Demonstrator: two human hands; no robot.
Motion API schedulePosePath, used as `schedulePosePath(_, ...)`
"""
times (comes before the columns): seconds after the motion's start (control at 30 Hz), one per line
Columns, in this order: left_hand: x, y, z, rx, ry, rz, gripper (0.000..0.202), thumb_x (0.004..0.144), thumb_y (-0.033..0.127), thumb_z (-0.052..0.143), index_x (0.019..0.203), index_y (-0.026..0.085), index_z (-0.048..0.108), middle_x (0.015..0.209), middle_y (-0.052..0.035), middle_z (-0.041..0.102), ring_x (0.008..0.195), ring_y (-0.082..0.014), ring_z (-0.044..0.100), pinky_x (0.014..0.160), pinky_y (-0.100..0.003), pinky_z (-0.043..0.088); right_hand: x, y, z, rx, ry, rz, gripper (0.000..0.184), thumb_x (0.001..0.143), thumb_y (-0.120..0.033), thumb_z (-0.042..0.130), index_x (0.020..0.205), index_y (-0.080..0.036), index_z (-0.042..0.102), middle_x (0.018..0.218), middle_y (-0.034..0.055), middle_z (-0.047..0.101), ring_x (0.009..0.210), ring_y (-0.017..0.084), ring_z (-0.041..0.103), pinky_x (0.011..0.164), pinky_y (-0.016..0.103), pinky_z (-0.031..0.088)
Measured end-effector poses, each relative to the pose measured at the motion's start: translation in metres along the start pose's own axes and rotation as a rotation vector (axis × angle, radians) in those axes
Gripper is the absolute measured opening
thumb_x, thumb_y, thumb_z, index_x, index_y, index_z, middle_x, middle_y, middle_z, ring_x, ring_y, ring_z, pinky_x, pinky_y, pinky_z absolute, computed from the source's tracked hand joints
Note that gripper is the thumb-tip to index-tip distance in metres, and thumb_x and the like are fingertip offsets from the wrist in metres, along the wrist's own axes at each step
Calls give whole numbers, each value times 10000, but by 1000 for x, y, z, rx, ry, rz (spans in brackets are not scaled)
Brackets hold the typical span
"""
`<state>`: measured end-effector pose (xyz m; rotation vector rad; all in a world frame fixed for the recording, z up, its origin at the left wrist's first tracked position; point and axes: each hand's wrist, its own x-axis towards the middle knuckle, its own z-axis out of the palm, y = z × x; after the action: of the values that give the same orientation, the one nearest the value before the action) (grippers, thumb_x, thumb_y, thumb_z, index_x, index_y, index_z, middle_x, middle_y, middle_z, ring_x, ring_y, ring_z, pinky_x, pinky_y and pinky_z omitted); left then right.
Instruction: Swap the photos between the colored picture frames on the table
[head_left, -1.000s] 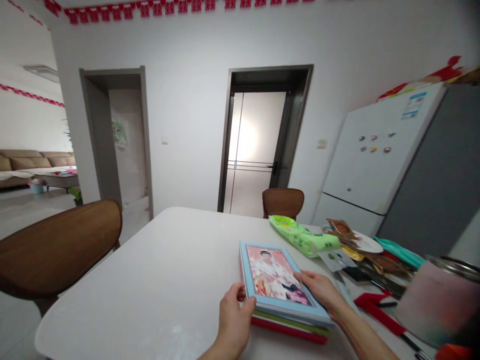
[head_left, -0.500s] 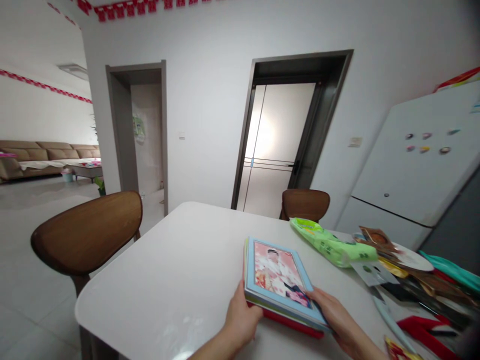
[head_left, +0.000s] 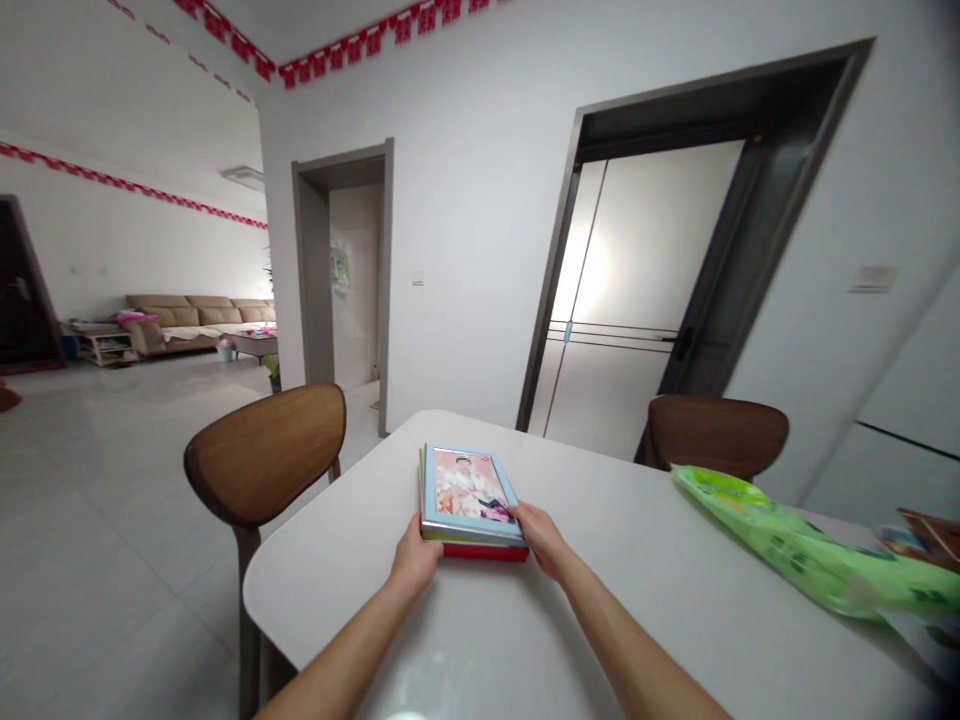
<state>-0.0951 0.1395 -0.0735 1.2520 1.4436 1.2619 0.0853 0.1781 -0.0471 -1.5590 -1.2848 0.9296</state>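
Note:
A stack of flat, book-like things [head_left: 474,535] is on the white table [head_left: 322,590], between my two hands. On top is a light-blue-bordered picture frame [head_left: 429,490] with a pink photo in it. A green layer shows beneath it, and a red one [head_left: 486,552] at the bottom. My left hand [head_left: 417,560] grips the near left corner, thumb on the near edge. My right hand [head_left: 541,538] holds the near right corner, thumb over the top. The fingers under the stack are hidden, and I cannot tell whether the stack rests fully on the table.
A green plastic packet [head_left: 795,545] lies at the table's right, with brown items [head_left: 930,535] beyond it. One wooden chair [head_left: 270,450] stands at the left side and another [head_left: 712,435] behind the far edge. The table's rounded corner is at the left.
Both hands have carried the stack left and farther away across the table, turning it straighter. My view has swung left, so the clutter on the right is mostly out of sight.

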Motion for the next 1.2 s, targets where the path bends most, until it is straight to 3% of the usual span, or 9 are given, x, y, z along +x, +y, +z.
schedulePosePath(0.13,0,11,-9,-76,104,17,252,818,237,504,1053,151,473,1020,-54,526,856,-178,542,741,-362,441,-5,-3,-12,-25,96,-45,356,780,-309,472,1095,-142,467,986,49,539,841,165,527,717,341,440)
schedulePosePath(0.27,-11,52,-14,-187,172,116,539,705,68,533,1201,149,339,719,27,546,683,-116,540,705,-244,401,-40,-28,-18,2,168,-183,632,711,-283,466,1291,-176,240,666,-45,498,623,113,481,628,267,406)
schedulePosePath(0.4,-40,110,-3,-329,12,285,749,640,53,520,1283,265,199,558,108,452,489,-56,447,564,-173,381,-96,-77,-7,397,-65,-519,735,676,-207,463,1312,-292,104,539,-103,390,479,70,373,521,214,361)
schedulePosePath(0.5,-64,135,4,-639,-290,435,835,604,60,515,1307,254,108,554,108,420,466,-51,392,499,-165,348,-125,-100,-2,653,-218,-593,755,652,-135,471,1304,-309,131,512,-106,381,469,66,340,489,201,329)
schedulePosePath(0.8,-76,119,0,-762,-334,294,884,565,93,587,1296,250,115,546,114,436,465,-54,395,478,-167,323,-133,-88,5,781,-291,-437,720,642,-125,512,1275,-297,215,495,-110,431,452,56,345,463,188,293)
schedulePosePath(0.87,-72,116,-1,-787,-277,182,758,576,177,631,1234,213,257,527,110,442,441,-48,391,455,-157,299,-128,-86,6,777,-251,-337,506,664,-223,518,1154,-254,398,477,-100,417,418,52,331,427,185,270)
schedulePosePath(0.93,-66,112,-3,-787,-264,76,428,655,363,591,1003,146,470,453,100,409,372,-36,336,395,-149,237,-120,-84,7,735,-220,-233,234,696,-374,483,821,-187,548,456,-80,401,378,45,312,387,188,246)
schedulePosePath(1.03,-60,108,-7,-729,-349,-57,518,752,605,326,564,146,474,327,80,319,279,-31,216,334,-164,127,-109,-80,9,630,-239,-150,452,715,-548,377,449,-182,377,381,-73,313,311,38,246,333,196,201)
schedulePosePath(1.2,-56,102,-6,-638,-409,-196,661,710,722,163,420,169,380,282,56,313,240,-28,203,327,-174,85,-99,-72,19,377,-256,-137,542,695,-671,225,399,-218,246,326,-87,196,282,49,161,307,209,163)
